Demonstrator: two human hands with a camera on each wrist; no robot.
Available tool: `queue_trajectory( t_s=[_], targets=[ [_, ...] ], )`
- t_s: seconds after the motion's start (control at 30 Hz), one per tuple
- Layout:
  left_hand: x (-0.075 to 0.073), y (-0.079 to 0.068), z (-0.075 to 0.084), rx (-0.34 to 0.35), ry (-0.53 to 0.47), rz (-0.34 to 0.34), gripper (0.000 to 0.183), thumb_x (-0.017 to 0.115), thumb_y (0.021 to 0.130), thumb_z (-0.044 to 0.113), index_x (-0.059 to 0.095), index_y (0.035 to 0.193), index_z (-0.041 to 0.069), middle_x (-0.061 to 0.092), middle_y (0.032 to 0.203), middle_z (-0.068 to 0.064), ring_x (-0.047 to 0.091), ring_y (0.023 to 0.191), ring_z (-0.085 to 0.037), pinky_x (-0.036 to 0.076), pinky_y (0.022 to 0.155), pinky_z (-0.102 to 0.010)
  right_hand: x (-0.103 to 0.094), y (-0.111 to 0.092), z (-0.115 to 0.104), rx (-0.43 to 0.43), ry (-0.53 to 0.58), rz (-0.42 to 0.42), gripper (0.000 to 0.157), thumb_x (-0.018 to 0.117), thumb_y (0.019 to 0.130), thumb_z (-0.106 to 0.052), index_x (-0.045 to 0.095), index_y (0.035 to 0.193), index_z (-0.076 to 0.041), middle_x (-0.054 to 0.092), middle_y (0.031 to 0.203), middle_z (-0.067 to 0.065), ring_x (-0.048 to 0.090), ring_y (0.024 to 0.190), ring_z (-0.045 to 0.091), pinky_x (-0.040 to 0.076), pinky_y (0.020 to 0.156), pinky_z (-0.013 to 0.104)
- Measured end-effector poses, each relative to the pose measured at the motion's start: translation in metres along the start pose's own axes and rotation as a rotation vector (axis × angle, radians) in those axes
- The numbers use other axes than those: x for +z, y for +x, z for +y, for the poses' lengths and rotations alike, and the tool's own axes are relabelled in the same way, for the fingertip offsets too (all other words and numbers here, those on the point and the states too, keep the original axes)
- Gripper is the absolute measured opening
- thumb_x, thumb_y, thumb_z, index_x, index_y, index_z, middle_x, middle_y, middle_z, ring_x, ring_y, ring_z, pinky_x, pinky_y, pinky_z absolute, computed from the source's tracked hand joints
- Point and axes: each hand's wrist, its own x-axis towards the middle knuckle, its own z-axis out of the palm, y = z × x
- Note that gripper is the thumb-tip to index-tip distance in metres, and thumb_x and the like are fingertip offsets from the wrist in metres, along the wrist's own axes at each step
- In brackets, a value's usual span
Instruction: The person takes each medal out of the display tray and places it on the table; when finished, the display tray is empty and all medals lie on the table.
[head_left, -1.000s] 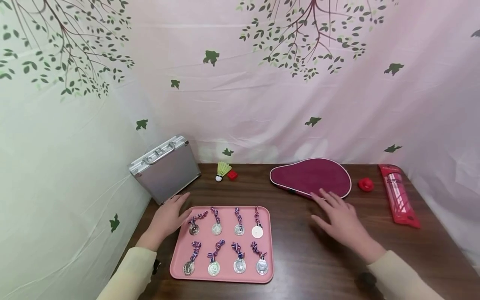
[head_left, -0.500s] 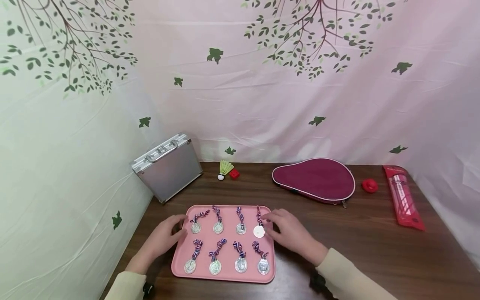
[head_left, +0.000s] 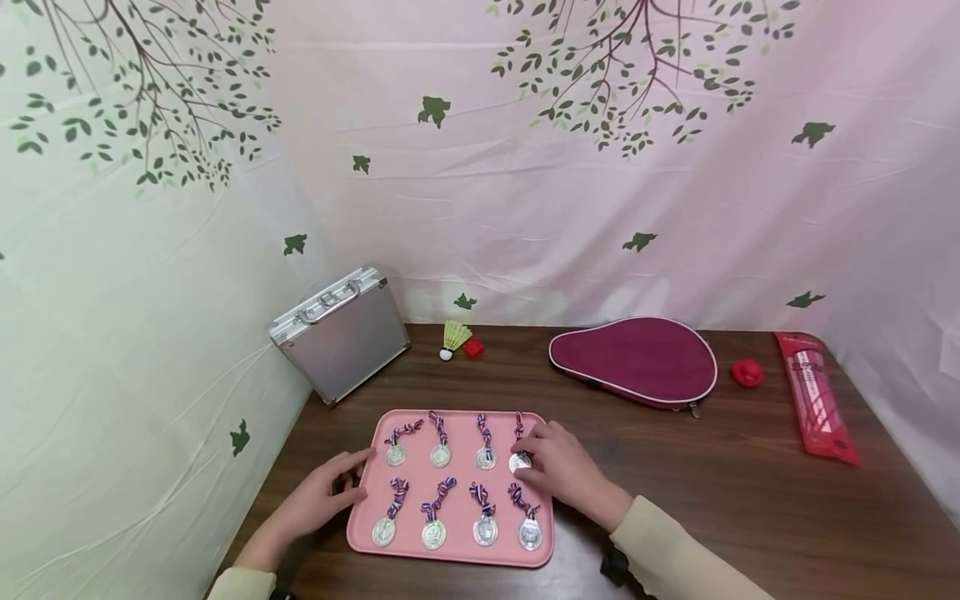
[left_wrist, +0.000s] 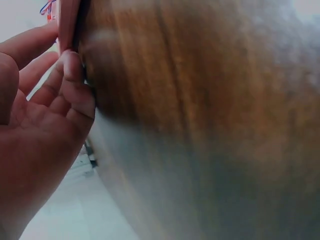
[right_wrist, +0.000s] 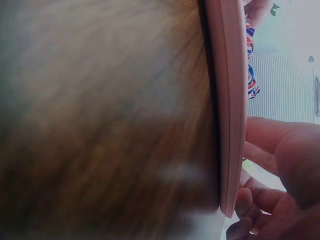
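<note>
A pink tray (head_left: 462, 462) bears silver medals in two rows, each with a knotted red, white and blue ribbon. My left hand (head_left: 321, 493) grips the tray's left rim; in the left wrist view its fingers (left_wrist: 37, 45) are bent against that edge. Over the back right corner, my right hand (head_left: 572, 473) pinches the end medal (head_left: 519, 461) between thumb and fingers, partly covering it. In the right wrist view, the tray's rim hides that medal and the fingertips' contact with it.
Behind the tray stand a silver case (head_left: 341, 342), a yellow shuttlecock (head_left: 455, 337) and a small red block (head_left: 473, 347). Farther right lie a maroon paddle case (head_left: 637, 360), a small red hat-shaped thing (head_left: 747, 373) and a red packet (head_left: 816, 398).
My right hand has come left from over the table to the tray's back right medal. My left hand has moved down slightly to the tray's left rim.
</note>
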Motion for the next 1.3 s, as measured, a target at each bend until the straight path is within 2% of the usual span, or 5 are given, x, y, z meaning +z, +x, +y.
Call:
queue_trajectory(
  t_s=[0.2, 0.4, 0.67, 1.03, 1.3],
  targets=[
    [0.001, -0.004, -0.011, 0.025, -0.111, -0.03, 0.055, 0.067, 0.09, 0.022, 0.046, 0.141, 0.023, 0.052, 0.108, -0.004, 0.05, 0.087, -0.018, 0.042, 0.068, -0.026, 0.001, 0.002, 0.0, 0.005, 0.001, -0.013, 0.027, 0.078, 0.077, -0.037, 0.072, 0.101, -0.025, 0.057, 0.087, -0.008, 0.041, 0.082, 0.012, 0.036, 0.071, 0.034],
    [0.001, -0.006, -0.015, -0.009, -0.135, -0.045, 0.056, 0.066, 0.09, 0.024, 0.045, 0.142, 0.026, 0.05, 0.112, -0.003, 0.05, 0.09, -0.019, 0.041, 0.07, -0.027, -0.001, 0.001, -0.003, 0.009, 0.023, -0.034, 0.029, 0.079, 0.077, -0.035, 0.07, 0.102, -0.027, 0.059, 0.089, -0.007, 0.044, 0.082, 0.012, 0.037, 0.075, 0.038],
    [0.004, -0.009, -0.014, -0.047, -0.17, -0.036, 0.055, 0.066, 0.089, 0.025, 0.046, 0.14, 0.029, 0.05, 0.11, -0.004, 0.049, 0.091, -0.02, 0.041, 0.07, -0.027, -0.001, 0.002, -0.003, -0.009, 0.144, -0.062, 0.026, 0.079, 0.077, -0.03, 0.072, 0.101, -0.023, 0.06, 0.078, -0.015, 0.049, 0.069, 0.005, 0.041, 0.064, 0.025],
    [0.006, -0.007, -0.015, -0.048, -0.178, -0.038, 0.055, 0.066, 0.09, 0.024, 0.046, 0.14, 0.029, 0.05, 0.114, -0.004, 0.048, 0.092, -0.02, 0.04, 0.072, -0.027, -0.007, -0.001, 0.001, -0.006, 0.221, -0.091, 0.033, 0.082, 0.074, -0.029, 0.073, 0.105, -0.019, 0.061, 0.076, -0.012, 0.053, 0.068, 0.007, 0.042, 0.062, 0.022],
    [0.005, -0.006, -0.013, -0.049, -0.18, -0.042, 0.055, 0.066, 0.09, 0.024, 0.046, 0.141, 0.028, 0.05, 0.113, -0.005, 0.048, 0.092, -0.02, 0.041, 0.072, -0.027, -0.029, -0.012, 0.027, -0.027, 0.352, -0.058, 0.041, 0.082, 0.075, -0.028, 0.07, 0.113, -0.019, 0.064, 0.091, -0.014, 0.058, 0.079, 0.012, 0.048, 0.072, 0.028]
  ],
)
